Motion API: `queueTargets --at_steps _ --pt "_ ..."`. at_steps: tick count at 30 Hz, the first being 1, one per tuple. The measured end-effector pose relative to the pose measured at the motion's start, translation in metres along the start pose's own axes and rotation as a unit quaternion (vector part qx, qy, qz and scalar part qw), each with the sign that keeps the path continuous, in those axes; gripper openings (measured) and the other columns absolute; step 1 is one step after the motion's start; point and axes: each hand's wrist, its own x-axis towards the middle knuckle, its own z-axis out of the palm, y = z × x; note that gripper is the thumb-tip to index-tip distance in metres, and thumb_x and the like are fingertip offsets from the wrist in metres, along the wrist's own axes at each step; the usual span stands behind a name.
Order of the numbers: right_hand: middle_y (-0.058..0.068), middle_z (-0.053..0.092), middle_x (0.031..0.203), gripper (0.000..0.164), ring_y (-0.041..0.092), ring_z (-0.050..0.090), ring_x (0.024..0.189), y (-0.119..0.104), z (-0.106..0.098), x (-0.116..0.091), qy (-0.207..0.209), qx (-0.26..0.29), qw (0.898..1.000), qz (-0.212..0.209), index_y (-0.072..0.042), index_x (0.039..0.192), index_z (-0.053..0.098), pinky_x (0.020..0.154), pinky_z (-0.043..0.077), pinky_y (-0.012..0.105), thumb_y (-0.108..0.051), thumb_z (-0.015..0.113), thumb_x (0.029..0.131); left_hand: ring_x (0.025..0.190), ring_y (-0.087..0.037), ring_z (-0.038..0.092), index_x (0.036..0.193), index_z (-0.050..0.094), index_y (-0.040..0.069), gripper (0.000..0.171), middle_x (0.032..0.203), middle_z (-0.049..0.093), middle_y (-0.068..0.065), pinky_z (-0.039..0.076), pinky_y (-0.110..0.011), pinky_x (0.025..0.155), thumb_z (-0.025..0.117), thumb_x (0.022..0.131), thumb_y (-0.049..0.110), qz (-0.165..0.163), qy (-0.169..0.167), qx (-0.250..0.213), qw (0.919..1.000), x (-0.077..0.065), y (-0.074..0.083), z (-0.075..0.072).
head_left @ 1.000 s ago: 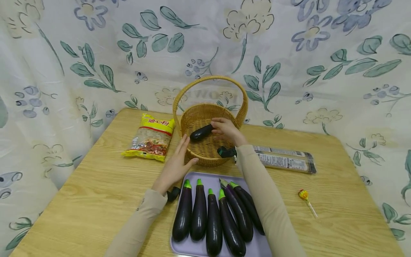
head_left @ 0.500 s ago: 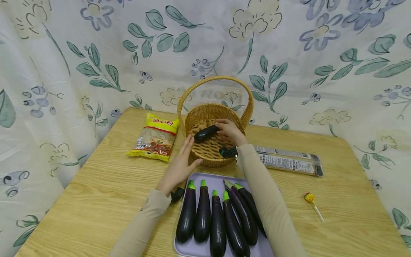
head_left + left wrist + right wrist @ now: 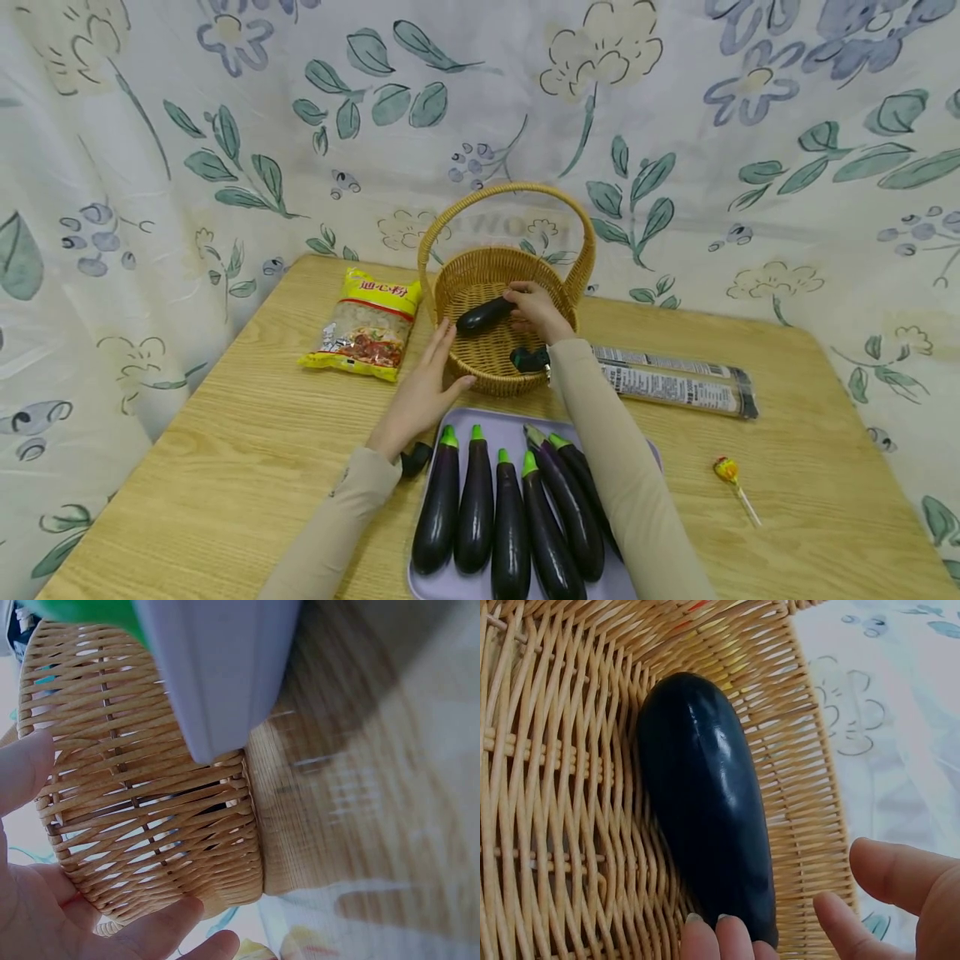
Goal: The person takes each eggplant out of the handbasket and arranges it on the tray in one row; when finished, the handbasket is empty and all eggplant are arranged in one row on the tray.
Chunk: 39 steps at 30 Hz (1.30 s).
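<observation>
A dark, glossy eggplant (image 3: 483,317) lies slantwise inside the wicker basket (image 3: 495,387). Its stem end is hidden by my right hand (image 3: 542,312). In the right wrist view, several fingertips (image 3: 733,941) touch that end of the eggplant, while the thumb (image 3: 896,874) and another finger stand apart from it. My left hand (image 3: 417,398) rests against the near left side of the basket, fingers fairly straight. The left wrist view has its thumb by the basket's rim. Several eggplants (image 3: 474,500) with green stems lie on a lilac tray (image 3: 491,419) before the basket.
A yellow bag of pasta (image 3: 367,325) lies left of the basket. To the right are long clear packages with printed labels (image 3: 675,382) and a lollipop (image 3: 726,470). The basket's tall handle (image 3: 506,190) arches over its opening. A floral curtain (image 3: 480,92) hangs behind the wooden table (image 3: 247,433).
The view has shifted slightly, moving the scene a little rightward. My right hand's fingers look closer together at the eggplant's end. The eggplant and left hand keep their places at the basket.
</observation>
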Motion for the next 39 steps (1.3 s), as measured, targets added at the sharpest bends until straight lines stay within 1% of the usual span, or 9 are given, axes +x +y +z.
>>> queueTargets --at_steps 7,14,17,20,24,27,30,34,39 --pt "0.014 0.036 0.152 0.051 0.034 0.039 0.138 0.0 0.012 0.004 0.025 -0.007 1.0 -0.005 -0.01 0.148 0.036 0.108 0.041 0.051 -0.024 0.05 0.102 0.131 -0.041 0.048 0.158 0.009 0.017 0.084 0.165 -0.005 0.007 0.047 -0.056 0.098 0.055 0.095 0.049 -0.002 -0.002 -0.003 1.0 -0.004 -0.003 0.003" --pt "0.013 0.047 0.144 0.047 0.031 0.05 0.126 0.002 0.024 0.016 0.069 -0.108 0.992 -0.012 -0.01 0.143 0.045 0.101 0.045 0.046 -0.024 0.055 0.099 0.126 -0.041 0.053 0.158 0.008 0.021 0.083 0.164 -0.007 0.012 0.05 -0.055 0.092 0.053 0.095 0.052 -0.006 -0.003 -0.01 0.9999 -0.005 -0.004 0.003" --pt "0.014 0.047 0.143 0.045 0.031 0.049 0.127 0.003 0.026 0.019 0.072 -0.135 0.988 -0.016 -0.009 0.141 0.047 0.103 0.045 0.044 -0.023 0.056 0.098 0.124 -0.04 0.054 0.158 0.009 0.021 0.083 0.164 -0.007 0.013 0.051 -0.055 0.092 0.053 0.095 0.053 -0.004 -0.002 -0.008 1.0 -0.004 -0.003 0.002" --pt "0.015 0.04 0.148 0.046 0.033 0.038 0.137 0.003 0.028 0.019 0.071 -0.141 0.987 -0.016 -0.008 0.141 0.048 0.107 0.041 0.046 -0.023 0.057 0.098 0.121 -0.039 0.057 0.158 0.009 0.02 0.083 0.164 -0.006 0.013 0.052 -0.054 0.09 0.053 0.095 0.053 -0.003 -0.003 -0.007 1.0 -0.004 -0.002 0.001" --pt "0.018 0.02 0.158 0.047 0.035 0.018 0.147 0.002 0.029 0.018 0.083 -0.147 0.985 -0.017 -0.007 0.14 0.049 0.112 0.035 0.049 -0.024 0.058 0.097 0.117 -0.038 0.06 0.158 0.009 0.02 0.083 0.164 -0.005 0.012 0.053 -0.051 0.088 0.053 0.095 0.051 0.0 -0.002 -0.006 1.0 -0.003 -0.001 0.0" --pt "0.022 0.02 0.157 0.047 0.037 0.023 0.144 0.0 0.032 0.018 0.101 -0.169 0.98 -0.029 -0.005 0.138 0.05 0.112 0.035 0.049 -0.024 0.06 0.096 0.115 -0.037 0.061 0.158 0.01 0.019 0.082 0.164 -0.004 0.011 0.054 -0.05 0.086 0.054 0.095 0.049 0.003 0.0 -0.003 1.0 -0.003 -0.001 -0.001" --pt "0.024 0.027 0.152 0.048 0.039 0.033 0.137 -0.002 0.037 0.02 0.118 -0.203 0.971 -0.043 -0.003 0.137 0.051 0.112 0.035 0.049 -0.025 0.061 0.095 0.112 -0.037 0.062 0.158 0.01 0.019 0.082 0.165 -0.003 0.01 0.054 -0.048 0.083 0.055 0.095 0.047 0.004 0.004 0.001 1.0 -0.003 0.0 -0.002" --pt "0.024 0.028 0.15 0.051 0.043 0.033 0.136 -0.003 0.044 0.021 0.135 -0.22 0.965 -0.047 -0.004 0.138 0.05 0.112 0.033 0.053 -0.026 0.063 0.094 0.111 -0.036 0.063 0.158 0.011 0.018 0.082 0.165 -0.003 0.01 0.055 -0.047 0.081 0.057 0.095 0.046 0.006 0.01 0.005 0.9999 -0.003 0.001 -0.003" --pt "0.024 0.027 0.15 0.052 0.041 0.032 0.137 -0.003 0.051 0.021 0.141 -0.236 0.961 -0.041 -0.004 0.137 0.05 0.113 0.033 0.051 -0.028 0.064 0.093 0.116 -0.038 0.061 0.158 0.011 0.017 0.083 0.165 -0.003 0.009 0.053 -0.05 0.088 0.057 0.095 0.046 0.007 0.007 -0.001 1.0 -0.004 0.0 -0.003"
